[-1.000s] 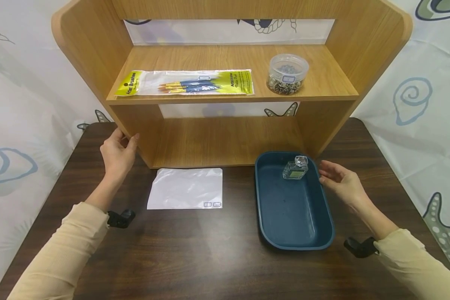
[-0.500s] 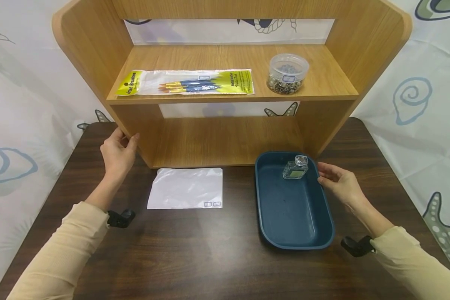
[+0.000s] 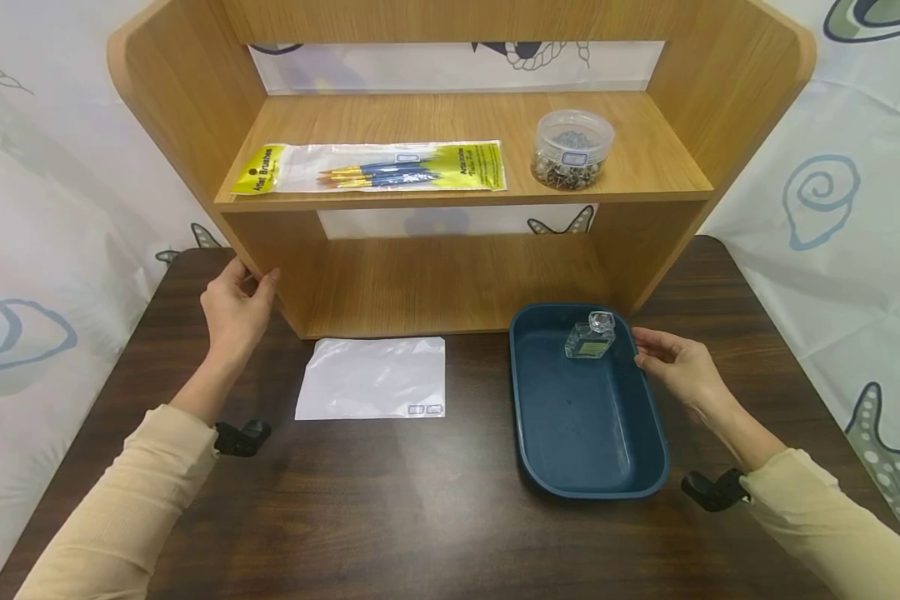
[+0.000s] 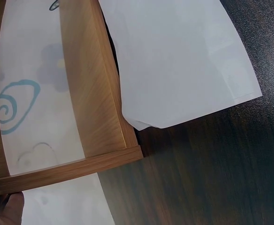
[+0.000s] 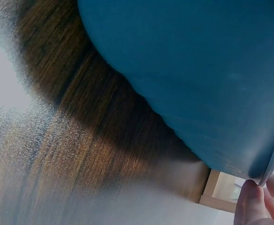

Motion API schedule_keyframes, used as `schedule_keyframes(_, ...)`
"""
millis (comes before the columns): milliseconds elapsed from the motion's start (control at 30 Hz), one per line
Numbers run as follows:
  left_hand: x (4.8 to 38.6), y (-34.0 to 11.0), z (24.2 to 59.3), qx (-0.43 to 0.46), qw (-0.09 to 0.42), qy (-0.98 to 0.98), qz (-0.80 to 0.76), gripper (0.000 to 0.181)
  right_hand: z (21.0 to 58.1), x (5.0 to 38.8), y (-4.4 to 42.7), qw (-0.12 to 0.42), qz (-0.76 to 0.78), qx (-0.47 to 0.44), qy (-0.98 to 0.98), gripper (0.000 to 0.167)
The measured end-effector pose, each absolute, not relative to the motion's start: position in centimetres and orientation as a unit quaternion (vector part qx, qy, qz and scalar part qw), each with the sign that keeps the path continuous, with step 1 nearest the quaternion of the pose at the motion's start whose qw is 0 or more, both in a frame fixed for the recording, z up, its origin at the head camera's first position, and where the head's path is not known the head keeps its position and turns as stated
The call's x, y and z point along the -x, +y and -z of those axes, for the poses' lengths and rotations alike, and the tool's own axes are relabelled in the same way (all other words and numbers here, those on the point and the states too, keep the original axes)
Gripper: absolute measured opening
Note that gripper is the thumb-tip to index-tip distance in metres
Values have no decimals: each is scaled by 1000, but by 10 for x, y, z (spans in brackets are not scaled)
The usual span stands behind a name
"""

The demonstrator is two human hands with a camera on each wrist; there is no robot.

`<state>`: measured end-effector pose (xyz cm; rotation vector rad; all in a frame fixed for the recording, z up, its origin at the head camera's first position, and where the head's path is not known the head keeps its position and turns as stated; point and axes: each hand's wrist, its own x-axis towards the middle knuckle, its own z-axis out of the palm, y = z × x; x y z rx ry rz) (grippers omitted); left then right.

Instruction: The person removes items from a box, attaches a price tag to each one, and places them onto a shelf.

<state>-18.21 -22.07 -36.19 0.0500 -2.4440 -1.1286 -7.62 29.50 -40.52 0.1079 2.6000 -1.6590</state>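
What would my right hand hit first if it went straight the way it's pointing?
The blue tray, whose rim your right hand pinches; beyond, the glass bottle looks roughly in line, though depth is unclear.

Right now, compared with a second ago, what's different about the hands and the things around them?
The right hand has shifted slightly left and now pinches the tray by its rim; whether it already touched it earlier is hard to tell. The left hand still grips the shelf. The tray, bottle, paper, brushes and jar look unmoved.
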Motion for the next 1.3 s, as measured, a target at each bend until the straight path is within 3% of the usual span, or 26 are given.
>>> schedule_keyframes(333, 165, -224, 366, -58, 228, -837, 494, 45, 404, 76, 294, 23, 526, -37, 849, 45)
schedule_keyframes(600, 135, -209, 381, -68, 278, -740, 608, 33, 403, 77, 294, 26, 537, -39, 843, 44)
schedule_keyframes(700, 124, -192, 386, -43, 230, -748, 621, 30, 404, 77, 294, 26, 529, -42, 847, 44)
schedule_keyframes(1000, 114, -117, 382, 98, -3, -782, 616, 35, 408, 76, 296, 30, 546, -40, 836, 46)
schedule_keyframes(1300, 126, -36, 381, 174, -96, -765, 612, 40, 406, 77, 294, 26, 534, -43, 844, 45)
